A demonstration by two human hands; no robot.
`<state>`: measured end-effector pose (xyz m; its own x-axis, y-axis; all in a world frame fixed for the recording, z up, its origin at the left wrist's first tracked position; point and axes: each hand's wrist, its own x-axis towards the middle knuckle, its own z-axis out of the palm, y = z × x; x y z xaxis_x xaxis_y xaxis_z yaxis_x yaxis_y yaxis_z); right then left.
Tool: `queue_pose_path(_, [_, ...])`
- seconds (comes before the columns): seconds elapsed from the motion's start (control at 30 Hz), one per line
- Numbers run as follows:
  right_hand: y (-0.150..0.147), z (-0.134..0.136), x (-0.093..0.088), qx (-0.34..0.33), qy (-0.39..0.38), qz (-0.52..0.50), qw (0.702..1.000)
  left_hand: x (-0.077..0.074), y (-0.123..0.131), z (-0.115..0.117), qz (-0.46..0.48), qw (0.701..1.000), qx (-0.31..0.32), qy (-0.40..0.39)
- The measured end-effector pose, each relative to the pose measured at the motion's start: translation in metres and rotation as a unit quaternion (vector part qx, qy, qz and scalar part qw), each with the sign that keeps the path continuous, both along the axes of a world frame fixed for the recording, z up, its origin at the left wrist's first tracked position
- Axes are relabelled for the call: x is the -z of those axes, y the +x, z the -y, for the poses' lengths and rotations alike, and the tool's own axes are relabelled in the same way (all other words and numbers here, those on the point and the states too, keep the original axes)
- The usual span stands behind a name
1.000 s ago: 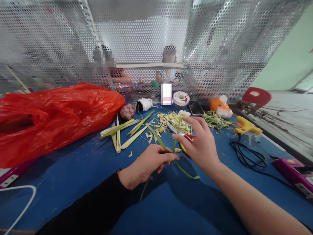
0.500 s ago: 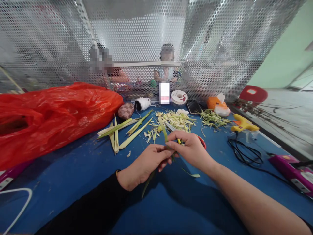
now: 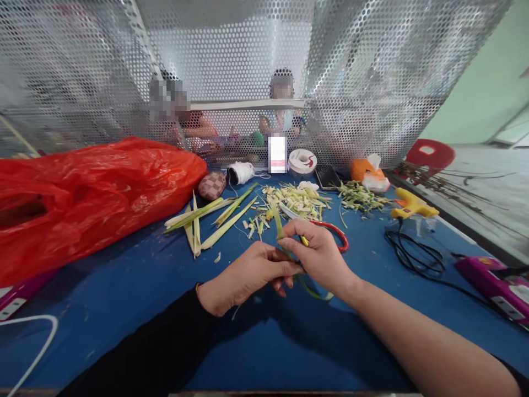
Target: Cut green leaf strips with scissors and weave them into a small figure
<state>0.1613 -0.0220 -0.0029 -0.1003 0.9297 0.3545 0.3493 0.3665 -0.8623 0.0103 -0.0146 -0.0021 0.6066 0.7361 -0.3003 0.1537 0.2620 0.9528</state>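
My left hand [image 3: 248, 275], in a black sleeve, pinches a thin green leaf strip [image 3: 278, 226] over the blue table [image 3: 136, 286]. My right hand [image 3: 318, 256] meets it from the right, fingers closed on the same strip just above the left fingertips. The strip's upper end points away from me; a loose end curls below my right wrist. Red-handled scissors [image 3: 330, 229] lie on the table just behind my right hand. A pile of cut leaf scraps [image 3: 300, 201] sits beyond them. Several long pale green leaf strips [image 3: 206, 218] lie to the left.
A big red plastic bag [image 3: 82, 193] fills the left. A yellow glue gun [image 3: 411, 207] with black cord [image 3: 413, 256] lies right, a purple tool [image 3: 491, 281] beyond. Tape roll [image 3: 302, 162], thread spool [image 3: 241, 173] and phone [image 3: 328, 176] stand by the perforated metal screen [image 3: 372, 82]; people sit behind it.
My right hand, spread open above the scissors a second ago, came down and closed on the leaf strip next to my left hand. The strip now bends between both hands.
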Motion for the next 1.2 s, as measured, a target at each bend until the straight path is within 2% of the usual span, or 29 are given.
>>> queue_pose_path(0.13, [-0.003,0.002,0.003,-0.002,0.012,0.008,1.0,0.001,0.001,0.001,-0.006,1.0,0.019,0.002])
queue_pose_path(0.27, [-0.005,0.001,0.006,-0.003,0.035,0.02,0.999,0.005,0.002,0.0,0.001,1.0,0.013,-0.009])
queue_pose_path(0.4, [0.003,-0.003,0.0,0.012,0.102,0.038,0.994,0.006,0.001,-0.004,0.025,0.998,-0.042,-0.032])
queue_pose_path(0.5, [0.017,-0.007,-0.009,0.076,0.136,0.058,0.986,0.003,-0.004,-0.009,0.07,0.991,-0.097,-0.058])
queue_pose_path(0.57, [0.024,-0.009,-0.016,0.087,0.097,0.1,0.986,0.0,-0.008,-0.012,0.101,0.986,-0.117,-0.058])
queue_pose_path(0.67, [0.027,-0.009,-0.02,0.02,-0.011,0.169,0.985,-0.001,-0.012,-0.015,0.128,0.981,-0.136,-0.06])
queue_pose_path(0.73, [0.025,-0.007,-0.02,-0.018,-0.047,0.189,0.981,-0.002,-0.012,-0.015,0.127,0.979,-0.146,-0.056])
queue_pose_path(1.0, [0.021,-0.006,-0.015,-0.041,0.021,0.224,0.974,0.0,-0.005,-0.012,0.088,0.974,-0.209,0.004])
queue_pose_path(1.2, [0.024,-0.006,-0.016,-0.058,-0.001,0.229,0.972,0.001,-0.006,-0.012,0.093,0.971,-0.222,0.01])
